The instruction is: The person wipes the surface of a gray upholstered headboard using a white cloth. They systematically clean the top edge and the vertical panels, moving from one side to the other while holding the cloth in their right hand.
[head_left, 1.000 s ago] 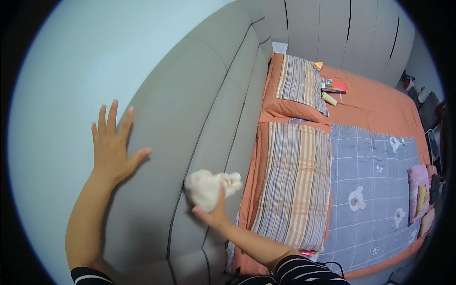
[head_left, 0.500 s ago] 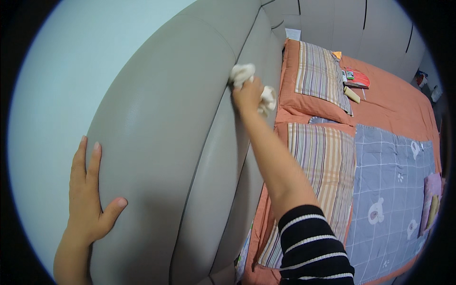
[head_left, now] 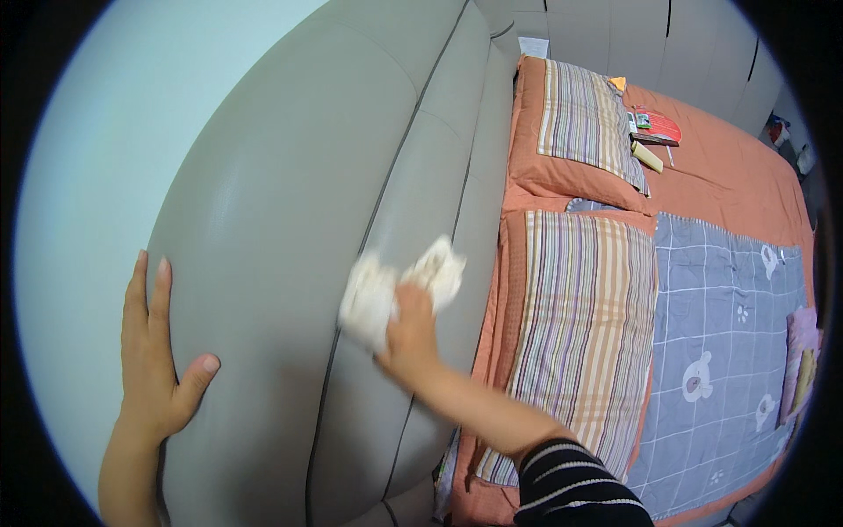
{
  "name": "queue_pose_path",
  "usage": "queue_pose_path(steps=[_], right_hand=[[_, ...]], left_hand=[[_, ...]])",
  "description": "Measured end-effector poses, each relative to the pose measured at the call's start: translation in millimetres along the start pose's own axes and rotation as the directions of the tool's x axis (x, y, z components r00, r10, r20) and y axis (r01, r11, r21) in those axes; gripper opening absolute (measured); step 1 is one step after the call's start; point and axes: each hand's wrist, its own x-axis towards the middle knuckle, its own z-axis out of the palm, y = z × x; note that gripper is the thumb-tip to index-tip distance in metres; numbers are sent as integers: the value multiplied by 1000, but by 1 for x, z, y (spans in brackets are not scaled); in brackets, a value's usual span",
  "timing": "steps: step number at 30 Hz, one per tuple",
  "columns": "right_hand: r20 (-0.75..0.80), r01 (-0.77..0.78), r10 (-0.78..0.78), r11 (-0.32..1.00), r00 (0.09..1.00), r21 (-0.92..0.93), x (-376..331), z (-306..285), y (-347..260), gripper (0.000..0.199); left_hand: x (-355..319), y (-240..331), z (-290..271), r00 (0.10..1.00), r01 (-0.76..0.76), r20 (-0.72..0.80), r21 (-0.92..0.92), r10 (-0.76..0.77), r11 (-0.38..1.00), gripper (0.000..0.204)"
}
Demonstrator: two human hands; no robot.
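Observation:
A padded grey headboard [head_left: 263, 193] with dark seams runs from the lower middle up to the top. My right hand [head_left: 411, 338] grips a crumpled white cloth [head_left: 371, 299] that lies against the headboard at a seam; part of the cloth bulges out past the fingers. The cloth and fingers are slightly blurred. On the left, my left hand [head_left: 158, 360] rests with fingers stretched and thumb apart along the headboard's outer edge, next to the pale wall. Nothing is in that hand.
Right of the headboard is a bed with an orange sheet [head_left: 729, 167], a near striped pillow [head_left: 580, 325] and a far striped pillow [head_left: 584, 119]. A grey checked blanket [head_left: 729, 325] with bear patterns covers the near side. A red fan-shaped item [head_left: 660, 128] lies beyond, before grey cabinets [head_left: 606, 35].
My right hand has drawn the white cloth down the headboard toward me and leftward, from near the far pillow to beside the near one. My left hand stays at the edge.

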Motion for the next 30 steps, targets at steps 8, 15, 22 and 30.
queue_pose_path(steps=[8, 15, 22, 30], right_hand=[[103, -113, 63, 772, 993, 626, -75, 30, 83, 49], [-327, -331, 315, 944, 891, 5, 126, 25, 207, 42], [-220, -690, 655, 683, 723, -237, 133, 16, 294, 52], [-86, -534, 528, 827, 845, -174, -57, 17, 104, 52]], left_hand=[[-2, 3, -1, 999, 45, 17, 22, -45, 999, 89], [-5, -4, 11, 1000, 16, 6, 61, -17, 998, 88], [0, -3, 10, 999, 31, -14, -16, -31, 999, 89], [-4, -1, 7, 999, 19, -28, 19, -18, 1000, 86]])
